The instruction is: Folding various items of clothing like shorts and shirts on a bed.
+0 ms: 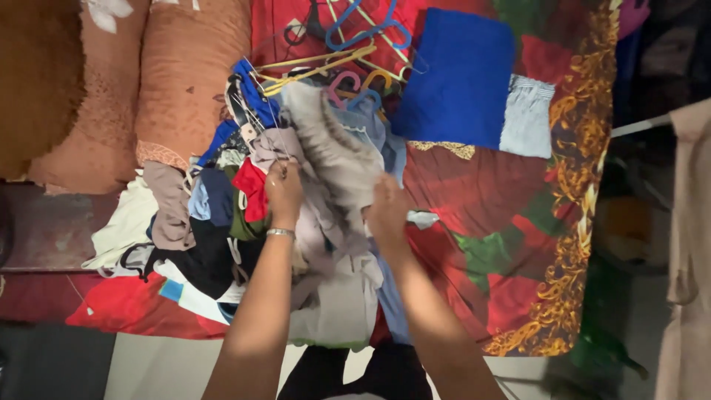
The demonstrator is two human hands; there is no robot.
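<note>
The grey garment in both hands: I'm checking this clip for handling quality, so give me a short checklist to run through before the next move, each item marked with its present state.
1. Left hand has a grip on the grey garment: ok, fingers closed on the cloth's edge.
2. Right hand on the same garment: ok, though its fingers are partly hidden.
3. Garment free of the clothes pile: not ok, its lower part lies among other pieces.
4. Hangers clear of the garment: cannot tell, they lie right behind its top.
5. Bare bedspread beside the pile: ok, right of the hands.
6. Folded blue cloth apart from the garment: ok.
</note>
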